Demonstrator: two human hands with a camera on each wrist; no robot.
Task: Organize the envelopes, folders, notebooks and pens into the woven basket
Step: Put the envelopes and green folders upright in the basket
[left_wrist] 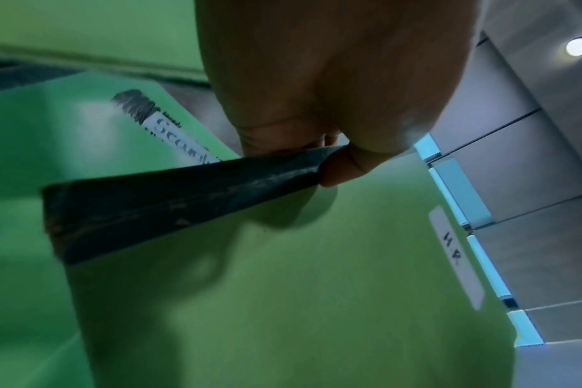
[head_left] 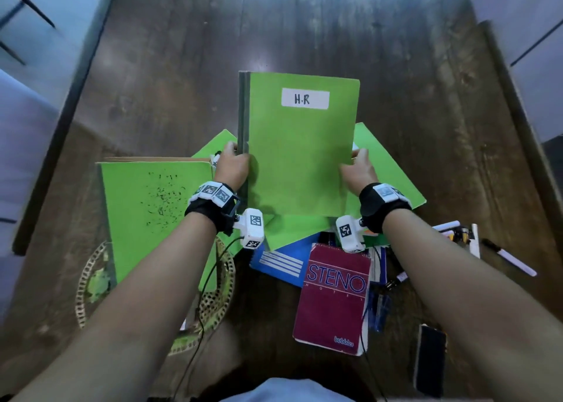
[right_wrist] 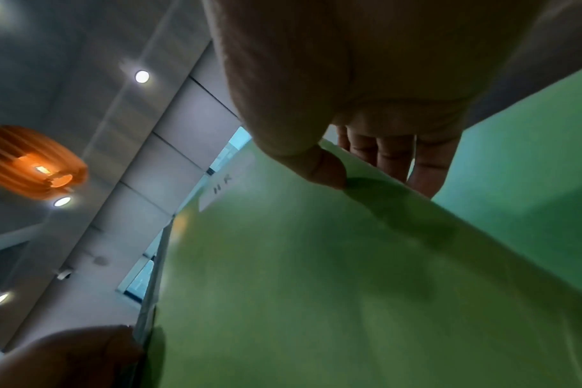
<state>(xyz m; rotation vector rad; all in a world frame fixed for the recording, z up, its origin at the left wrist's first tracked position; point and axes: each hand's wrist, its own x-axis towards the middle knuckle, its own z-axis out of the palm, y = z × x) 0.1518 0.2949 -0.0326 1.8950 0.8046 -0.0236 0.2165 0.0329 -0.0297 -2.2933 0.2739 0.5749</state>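
The green folder [head_left: 300,146] marked "H.R" is pinched upright above the desk [head_left: 304,30] by left hand [head_left: 233,167] and right hand [head_left: 359,170] at opposite edges, probably for lowering it into the woven basket [head_left: 213,307].

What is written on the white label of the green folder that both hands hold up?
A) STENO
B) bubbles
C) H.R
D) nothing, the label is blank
C: in the head view the white label near the top of the green folder, held by the left hand and the right hand, reads H.R.
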